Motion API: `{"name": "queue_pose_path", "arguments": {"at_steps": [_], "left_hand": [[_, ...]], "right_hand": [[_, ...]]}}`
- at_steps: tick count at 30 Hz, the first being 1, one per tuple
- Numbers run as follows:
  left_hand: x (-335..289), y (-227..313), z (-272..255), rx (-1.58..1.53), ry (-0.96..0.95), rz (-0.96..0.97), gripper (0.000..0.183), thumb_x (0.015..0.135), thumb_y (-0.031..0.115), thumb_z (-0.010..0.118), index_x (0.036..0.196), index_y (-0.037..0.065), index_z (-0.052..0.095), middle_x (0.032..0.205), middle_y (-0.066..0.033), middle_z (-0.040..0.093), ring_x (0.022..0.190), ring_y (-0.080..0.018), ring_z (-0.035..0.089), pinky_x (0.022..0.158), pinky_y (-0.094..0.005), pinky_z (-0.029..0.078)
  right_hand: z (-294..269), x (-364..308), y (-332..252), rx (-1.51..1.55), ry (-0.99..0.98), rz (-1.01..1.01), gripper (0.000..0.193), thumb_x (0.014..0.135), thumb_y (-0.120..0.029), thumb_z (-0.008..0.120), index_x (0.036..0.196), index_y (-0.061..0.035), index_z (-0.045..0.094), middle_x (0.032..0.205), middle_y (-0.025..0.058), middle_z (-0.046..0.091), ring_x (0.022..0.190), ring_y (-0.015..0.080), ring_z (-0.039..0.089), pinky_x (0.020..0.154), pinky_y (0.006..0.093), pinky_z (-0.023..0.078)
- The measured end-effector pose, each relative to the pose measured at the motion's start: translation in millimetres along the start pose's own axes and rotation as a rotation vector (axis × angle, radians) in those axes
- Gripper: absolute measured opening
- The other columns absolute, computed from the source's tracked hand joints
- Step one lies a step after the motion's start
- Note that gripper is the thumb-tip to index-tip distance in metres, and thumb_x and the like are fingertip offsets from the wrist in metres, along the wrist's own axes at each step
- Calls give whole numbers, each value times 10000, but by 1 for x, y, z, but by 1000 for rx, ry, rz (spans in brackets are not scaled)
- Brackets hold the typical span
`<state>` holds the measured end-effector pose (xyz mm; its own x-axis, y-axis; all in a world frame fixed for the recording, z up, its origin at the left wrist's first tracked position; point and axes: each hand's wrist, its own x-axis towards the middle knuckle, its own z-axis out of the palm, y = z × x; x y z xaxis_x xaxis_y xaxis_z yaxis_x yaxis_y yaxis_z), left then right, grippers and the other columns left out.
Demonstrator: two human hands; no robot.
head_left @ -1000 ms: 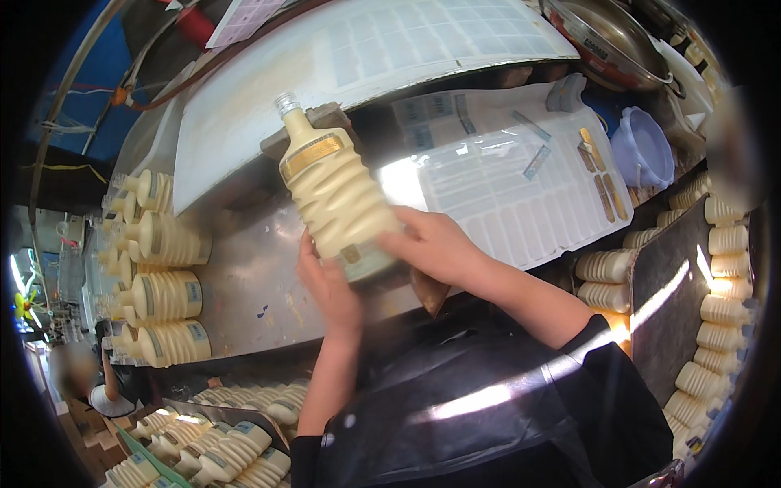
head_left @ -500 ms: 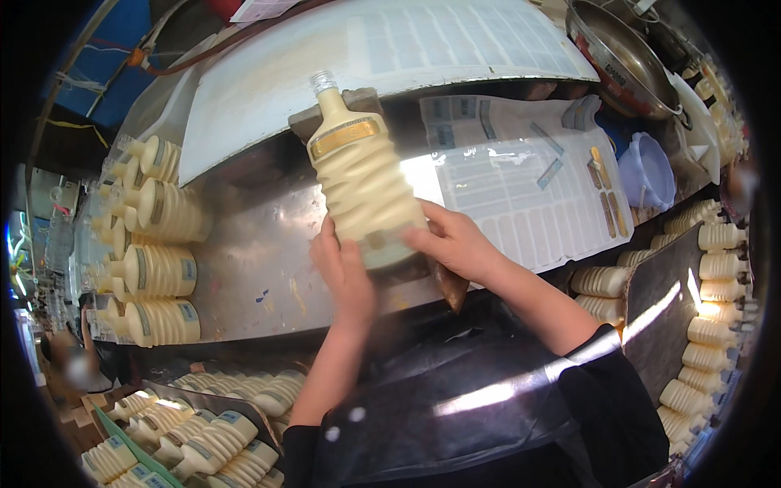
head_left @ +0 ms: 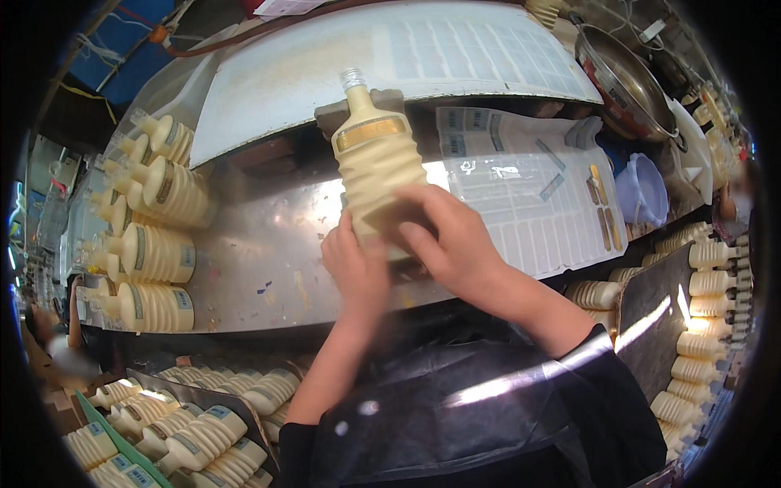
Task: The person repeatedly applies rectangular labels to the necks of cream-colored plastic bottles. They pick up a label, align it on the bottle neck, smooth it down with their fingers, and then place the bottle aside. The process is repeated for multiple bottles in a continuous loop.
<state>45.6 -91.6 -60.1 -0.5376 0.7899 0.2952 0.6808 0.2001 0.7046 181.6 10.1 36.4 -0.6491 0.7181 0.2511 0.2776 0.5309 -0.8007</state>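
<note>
A cream-coloured ribbed bottle with a gold band and a clear threaded neck lies on the metal worktop, its neck end resting on a grey-brown block. My left hand is closed against the bottle's lower left side, slightly blurred. Over the lower front and right side curls my right hand, thumb and fingers bent against the surface. Both hands and their shadow hide most of the bottle's base. Right of it lies a clear sheet of labels, partly used, with loose strips on top.
Similar bottles line the worktop's left end. More fill crates at lower left and a bin on the right. A lilac bucket and a large metal pan stand at right. A white board spans the back.
My right hand has moved from the bottle's lower right edge up onto its front. A brown pointed piece below that hand is now out of sight. The view has shifted slightly.
</note>
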Motion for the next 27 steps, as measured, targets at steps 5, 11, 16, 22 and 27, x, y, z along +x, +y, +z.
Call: {"name": "queue_pose_path", "arguments": {"at_steps": [5, 11, 16, 22, 27], "left_hand": [[-7, -10, -1, -152, 15, 27, 570, 1082, 300, 381, 1525, -59, 388, 1311, -207, 515, 1232, -360, 433, 1133, -438, 279], [-1, -7, -10, -243, -24, 65, 744, 950, 392, 603, 1512, -54, 406, 1306, -190, 523, 1232, -354, 441, 1104, -458, 321], [2, -22, -10, -89, 54, 197, 859, 701, 285, 853, 1440, -12, 533, 1148, -146, 599, 1103, -356, 536, 1010, -474, 406], [9, -4, -24, 6, 211, 303, 753, 676, 280, 885, 1340, 11, 656, 1036, -106, 623, 991, -319, 587, 948, -453, 436], [7, 1, -25, -6, 212, 299, 750, 673, 286, 888, 1339, 23, 665, 1045, -105, 628, 990, -312, 587, 944, -446, 440]], "right_hand": [[-5, -4, 36, -30, 160, 12, 405, 952, -9, 647, 1351, -21, 577, 1109, 114, 690, 1013, 180, 670, 891, 338, 536], [-13, -10, 26, 48, 62, -21, 319, 930, 24, 677, 1246, -9, 656, 1093, 116, 715, 921, 165, 684, 818, 275, 541], [-12, -17, 32, -282, 266, -395, 269, 821, 41, 759, 1077, -29, 722, 976, 130, 747, 881, 293, 741, 759, 354, 590], [-10, -26, 10, -307, 152, -656, 320, 730, -40, 765, 1047, -39, 724, 985, 106, 741, 877, 274, 736, 741, 381, 590], [-2, -24, -15, -327, 25, -780, 280, 748, -62, 743, 1024, -28, 713, 987, 86, 732, 866, 250, 729, 743, 343, 579]]}}
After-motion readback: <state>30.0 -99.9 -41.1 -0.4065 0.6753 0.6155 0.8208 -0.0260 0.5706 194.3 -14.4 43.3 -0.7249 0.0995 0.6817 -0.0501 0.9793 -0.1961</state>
